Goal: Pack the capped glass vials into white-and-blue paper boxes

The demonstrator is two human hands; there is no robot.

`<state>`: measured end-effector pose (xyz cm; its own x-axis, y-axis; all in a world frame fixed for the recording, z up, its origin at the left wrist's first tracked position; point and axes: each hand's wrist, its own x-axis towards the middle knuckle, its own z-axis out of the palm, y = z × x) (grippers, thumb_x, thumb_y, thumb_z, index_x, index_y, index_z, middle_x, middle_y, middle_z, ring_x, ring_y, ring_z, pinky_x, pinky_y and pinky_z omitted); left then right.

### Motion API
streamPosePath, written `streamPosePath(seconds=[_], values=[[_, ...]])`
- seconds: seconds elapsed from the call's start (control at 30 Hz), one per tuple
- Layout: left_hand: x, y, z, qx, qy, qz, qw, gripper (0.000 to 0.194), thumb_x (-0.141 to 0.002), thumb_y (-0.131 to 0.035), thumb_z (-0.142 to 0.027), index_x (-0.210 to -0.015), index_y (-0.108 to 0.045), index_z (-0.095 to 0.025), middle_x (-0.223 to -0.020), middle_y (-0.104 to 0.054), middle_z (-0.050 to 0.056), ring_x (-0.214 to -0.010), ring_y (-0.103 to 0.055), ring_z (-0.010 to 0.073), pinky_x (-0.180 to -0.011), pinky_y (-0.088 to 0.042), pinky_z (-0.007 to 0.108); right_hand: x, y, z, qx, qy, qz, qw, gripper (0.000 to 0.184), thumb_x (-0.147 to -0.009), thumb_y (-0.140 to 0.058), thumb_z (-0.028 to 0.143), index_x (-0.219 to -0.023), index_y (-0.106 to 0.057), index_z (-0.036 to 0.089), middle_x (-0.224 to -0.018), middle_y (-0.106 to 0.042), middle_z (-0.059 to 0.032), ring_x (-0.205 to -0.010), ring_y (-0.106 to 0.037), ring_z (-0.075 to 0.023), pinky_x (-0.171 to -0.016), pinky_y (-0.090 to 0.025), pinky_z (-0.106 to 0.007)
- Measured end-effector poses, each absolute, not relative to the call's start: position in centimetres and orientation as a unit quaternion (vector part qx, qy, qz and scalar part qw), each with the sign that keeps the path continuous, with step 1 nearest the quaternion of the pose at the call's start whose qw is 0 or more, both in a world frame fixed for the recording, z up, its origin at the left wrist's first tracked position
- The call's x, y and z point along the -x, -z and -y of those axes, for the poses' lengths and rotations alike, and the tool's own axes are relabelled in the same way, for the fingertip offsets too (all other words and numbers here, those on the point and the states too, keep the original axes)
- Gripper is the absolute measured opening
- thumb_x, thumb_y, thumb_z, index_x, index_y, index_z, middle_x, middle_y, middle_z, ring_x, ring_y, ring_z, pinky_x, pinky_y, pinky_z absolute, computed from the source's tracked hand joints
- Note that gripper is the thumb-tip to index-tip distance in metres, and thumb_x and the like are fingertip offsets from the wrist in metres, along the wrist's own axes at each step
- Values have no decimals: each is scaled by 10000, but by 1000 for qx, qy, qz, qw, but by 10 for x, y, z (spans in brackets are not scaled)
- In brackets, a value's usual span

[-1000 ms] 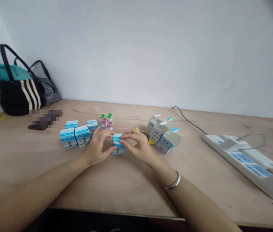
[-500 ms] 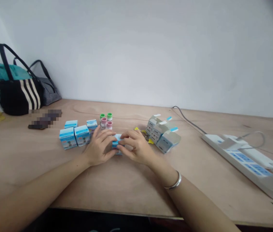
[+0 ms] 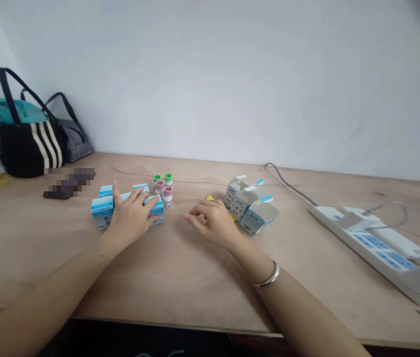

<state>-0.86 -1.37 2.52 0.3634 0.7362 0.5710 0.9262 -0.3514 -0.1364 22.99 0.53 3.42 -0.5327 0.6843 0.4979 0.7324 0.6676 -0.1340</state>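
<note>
My left hand (image 3: pixel 130 213) has its thumb and fingers around a small blue-and-white carton (image 3: pixel 158 212), at the right end of a group of like cartons. Part of that group is covered by the hand; a closed carton (image 3: pixel 101 213) shows at its left, and others stand behind. Just beyond the held carton are small vials, two with green caps (image 3: pixel 168 177) and two with pink caps (image 3: pixel 167 190). My right hand (image 3: pixel 212 223) hovers at or just above the table, fingers loosely curved and apart, holding nothing. Yellow pieces (image 3: pixel 210 198) lie partly hidden behind it.
Several opened cartons (image 3: pixel 256 218) with raised flaps stand right of my right hand. Farther right lies a white power strip (image 3: pixel 366 248) with plugs and a grey cable (image 3: pixel 291 183). Bags (image 3: pixel 27 144) and a pixelated dark object (image 3: pixel 69 184) are at the left.
My left hand has carried the small carton leftward from between both hands to the carton group. My right hand has let go of it and stayed near its place.
</note>
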Motion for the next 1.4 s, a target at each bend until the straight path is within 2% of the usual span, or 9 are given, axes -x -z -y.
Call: streamPosePath(seconds=[0.17, 0.43, 0.6, 0.73, 0.9, 1.0, 1.13, 1.27, 1.4], values=[[15, -25, 11, 783, 204, 540, 232, 310, -816, -601, -304, -1123, -591, -265, -1137, -618, 96, -1117, -508, 309, -1023, 46, 705, -229, -36, -2, 534, 159, 817, 146, 225, -836, -530, 296, -724, -661, 151, -769, -684, -90, -769, -590, -213, -784, -275, -382], [19, -22, 6, 772, 239, 543, 229, 260, -780, -636, -273, -1039, -627, -254, -1049, -615, 89, -1058, -516, 308, -1026, -21, 696, -249, -40, -19, 646, 204, 727, 110, 227, -815, -564, 299, -836, -688, 110, -833, -686, -171, -813, -607, -322, -922, -180, -572], [17, -21, 7, 773, 254, 514, 270, 302, -780, -619, -359, -1052, -621, -228, -1068, -600, 116, -1043, -513, 323, -1013, -29, 699, -253, -39, -27, 658, 179, 725, 98, 283, -849, -518, 305, -861, -682, 75, -847, -669, -209, -841, -610, -332, -814, -336, -466], [12, -21, 10, 778, 318, 472, 267, 387, -782, -606, -418, -1118, -595, -227, -1080, -588, 120, -1025, -525, 321, -1006, -178, 656, -247, -47, -23, 617, 244, 735, 143, 233, -839, -507, 224, -876, -664, 56, -850, -643, -211, -881, -573, -329, -776, -363, -414], [-1, -18, 14, 836, 371, 387, 117, 443, -807, -583, -308, -1229, -495, -206, -1105, -559, 105, -1030, -546, 247, -923, -447, 404, -223, -48, -4, 491, 252, 797, 243, 185, -856, -477, 221, -881, -624, 110, -846, -612, -143, -859, -527, -274, -795, -378, -395], [-13, -11, 12, 852, 369, 369, 37, 561, -774, -598, -243, -1301, -406, -209, -1200, -508, 104, -1122, -513, 243, -962, -448, 387, -205, -35, 3, 395, 164, 858, 283, 173, -816, -460, 135, -934, -586, 118, -870, -590, -127, -849, -507, -250, -770, -411, -378], [-24, 0, 5, 846, 384, 369, -27, 701, -696, -618, -170, -1337, -339, -212, -1274, -470, 98, -1168, -495, 254, -973, -457, 402, -192, -21, 4, 271, 14, 895, 353, 380, -689, -436, 21, -1042, -507, 141, -996, -554, -125, -933, -504, -231, -798, -453, -370], [-26, 4, 0, 824, 411, 386, -59, 643, -679, -613, -154, -1279, -388, -195, -1227, -530, 90, -1120, -539, 252, -928, -487, 398, -190, -24, 6, 176, -88, 895, 401, 373, -684, -388, -15, -985, -483, 185, -931, -555, -75, -879, -542, -182, -752, -487, -323], [-25, 1, 0, 821, 415, 383, -82, 561, -685, -627, -168, -1209, -428, -205, -1179, -565, 76, -1083, -564, 243, -912, -489, 399, -196, -36, 6, 187, -60, 855, 480, 253, -780, -440, 43, -957, -538, 197, -996, -579, -77, -931, -566, -167, -806, -480, -316]])
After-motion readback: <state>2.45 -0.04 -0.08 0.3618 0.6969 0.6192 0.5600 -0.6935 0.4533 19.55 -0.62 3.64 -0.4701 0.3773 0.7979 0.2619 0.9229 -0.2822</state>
